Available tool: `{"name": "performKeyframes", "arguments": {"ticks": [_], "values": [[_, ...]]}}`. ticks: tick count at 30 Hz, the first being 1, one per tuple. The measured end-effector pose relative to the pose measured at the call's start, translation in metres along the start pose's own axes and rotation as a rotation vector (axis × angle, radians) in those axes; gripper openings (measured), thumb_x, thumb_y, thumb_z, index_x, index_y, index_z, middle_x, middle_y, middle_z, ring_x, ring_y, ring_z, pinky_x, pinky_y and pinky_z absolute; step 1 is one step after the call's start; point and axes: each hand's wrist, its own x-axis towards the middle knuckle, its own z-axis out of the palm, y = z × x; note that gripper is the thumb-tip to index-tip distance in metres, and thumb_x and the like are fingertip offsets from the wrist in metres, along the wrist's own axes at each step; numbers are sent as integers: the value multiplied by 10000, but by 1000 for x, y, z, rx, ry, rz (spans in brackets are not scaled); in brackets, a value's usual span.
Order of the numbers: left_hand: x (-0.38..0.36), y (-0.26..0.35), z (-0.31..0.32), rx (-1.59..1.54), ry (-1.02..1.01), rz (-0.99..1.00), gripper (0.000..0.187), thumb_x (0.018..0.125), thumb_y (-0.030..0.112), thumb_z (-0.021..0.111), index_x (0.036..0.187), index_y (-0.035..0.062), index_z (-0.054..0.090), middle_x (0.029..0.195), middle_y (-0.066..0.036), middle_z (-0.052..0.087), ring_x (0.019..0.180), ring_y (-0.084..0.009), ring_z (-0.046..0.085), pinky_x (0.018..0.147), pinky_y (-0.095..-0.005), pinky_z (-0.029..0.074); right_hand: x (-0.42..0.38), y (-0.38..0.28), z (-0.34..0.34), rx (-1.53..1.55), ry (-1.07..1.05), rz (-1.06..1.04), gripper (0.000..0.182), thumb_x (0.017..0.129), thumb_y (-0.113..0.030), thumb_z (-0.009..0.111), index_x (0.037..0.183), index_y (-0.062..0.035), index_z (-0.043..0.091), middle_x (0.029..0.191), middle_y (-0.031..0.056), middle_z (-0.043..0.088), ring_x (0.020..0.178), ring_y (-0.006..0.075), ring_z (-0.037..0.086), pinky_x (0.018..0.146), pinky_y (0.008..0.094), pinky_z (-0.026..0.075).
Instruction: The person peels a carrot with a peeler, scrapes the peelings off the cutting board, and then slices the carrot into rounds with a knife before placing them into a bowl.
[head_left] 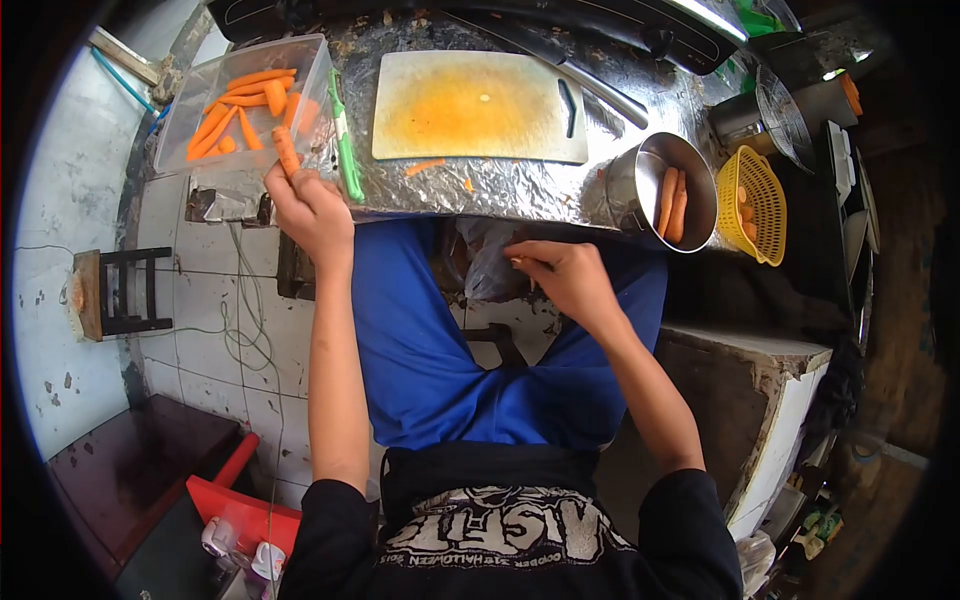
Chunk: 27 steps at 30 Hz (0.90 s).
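My left hand (312,212) is closed around a carrot (285,150), held upright at the counter's front edge beside a clear plastic box (178,128) with several peeled carrots (250,97) in it. Below the counter, my right hand (572,283) is pinched next to a translucent plastic bag (487,270). A small orange bit shows at its fingertips, too small to name. A green-and-white tool (344,140) lies between the box and an orange-stained cutting board (478,105). Carrots (672,205) stand in a metal pot (640,180) on the right.
Behind the board lies a knife with a metal handle (608,95). A yellow basket (762,205) holding more orange pieces stands right of the pot. Carrot scraps (425,166) lie on the foil-covered counter (540,195). A black stove (640,30) borders the back.
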Motion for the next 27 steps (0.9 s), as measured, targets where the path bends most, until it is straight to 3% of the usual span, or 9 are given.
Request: {"name": "performKeyframes", "arguments": {"ticks": [1, 6, 9, 13, 15, 19, 22, 24, 27], "values": [[0, 0, 1, -18, -2, -6, 243, 988, 119, 381, 1144, -21, 503, 761, -83, 510, 476, -108, 427, 419, -266, 370, 6, 12, 10, 0, 1, -2, 196, 886, -58, 666, 1068, -51, 738, 869, 138, 736, 682, 182, 694, 671, 280, 536], [1, 1, 1, 13, 5, 17, 246, 991, 123, 383, 1153, -21, 498, 747, -83, 508, 476, -105, 424, 416, -264, 367, 37, 98, 58, -165, 77, -65, 267, 882, -111, 662, 1142, -72, 711, 975, 201, 705, 880, 379, 689, 777, 405, 543], [3, 0, -2, 11, -1, 6, 243, 986, 123, 401, 1148, -24, 507, 725, -91, 553, 482, -119, 479, 446, -280, 403, 44, 107, 56, -233, 120, -126, 290, 854, -95, 664, 1141, -76, 706, 1018, 210, 693, 965, 404, 663, 817, 439, 536], [2, -1, -3, 8, -12, -11, 223, 981, 113, 420, 1127, -23, 519, 710, -93, 592, 494, -131, 534, 479, -296, 442, 35, 100, 45, -255, 107, -121, 252, 835, -60, 655, 1078, -67, 721, 1022, 199, 694, 929, 402, 665, 803, 430, 546], [1, 0, -2, 1, 1, -7, 217, 981, 111, 420, 1120, -23, 518, 709, -89, 587, 494, -130, 533, 476, -294, 439, 24, 87, 43, -231, 32, -54, 112, 839, -68, 651, 923, -31, 716, 950, 219, 688, 808, 420, 667, 750, 492, 539], [2, -2, -2, -8, -8, 11, 204, 984, 110, 420, 1105, -25, 514, 704, -74, 567, 490, -126, 524, 469, -292, 432, 11, 16, 28, -298, 1, -77, 94, 834, -80, 682, 904, -20, 698, 934, 203, 691, 768, 418, 664, 726, 481, 548], [1, 2, -1, -32, -10, -18, 203, 986, 104, 416, 1109, -25, 512, 716, -67, 566, 484, -117, 511, 455, -281, 419, 16, -42, 18, -140, -27, -251, 181, 822, -124, 713, 985, -48, 693, 977, 169, 697, 837, 375, 676, 751, 437, 560], [1, 4, -1, -64, -6, -35, 209, 984, 100, 418, 1121, -26, 512, 715, -59, 555, 478, -101, 492, 443, -265, 405, 41, -58, 17, -268, 132, -598, 317, 810, -145, 726, 1108, -59, 657, 1127, 128, 670, 1040, 317, 651, 886, 402, 536], [0, 4, 2, -38, 13, -9, 224, 995, 119, 387, 1135, -20, 493, 752, -71, 499, 463, -93, 399, 412, -247, 358, 83, -58, 34, -427, 160, -786, 429, 813, -174, 722, 1209, -50, 613, 1277, 100, 611, 1216, 269, 569, 1029, 388, 461]]}}
